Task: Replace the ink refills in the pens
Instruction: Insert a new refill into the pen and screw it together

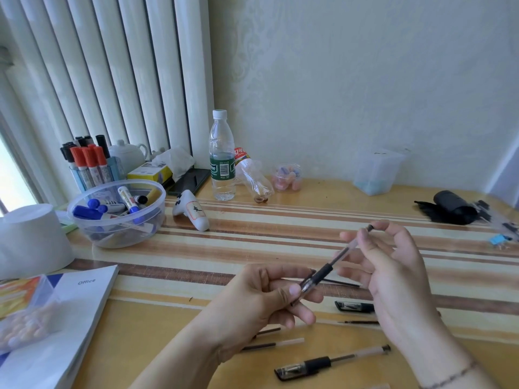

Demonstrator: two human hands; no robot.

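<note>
Both hands hold one clear gel pen [331, 263] with a black grip above the table, tilted up to the right. My left hand [269, 296] pinches its tip end between thumb and fingers. My right hand [393, 265] holds the rear end, fingertips at the dark end plug. On the table below lie a capped pen [323, 364], a loose black cap [355, 306], and loose refills [273, 344], [361, 322]; one thin refill [341, 282] lies behind the held pen.
A clear bowl of markers [118, 214] and a marker cup [90, 169] stand at the left, with a white cup [31, 240] and an Office book [75, 310]. A water bottle [222, 155], a crushed bottle [254, 178], small tubs and a black pouch [449, 207] line the back.
</note>
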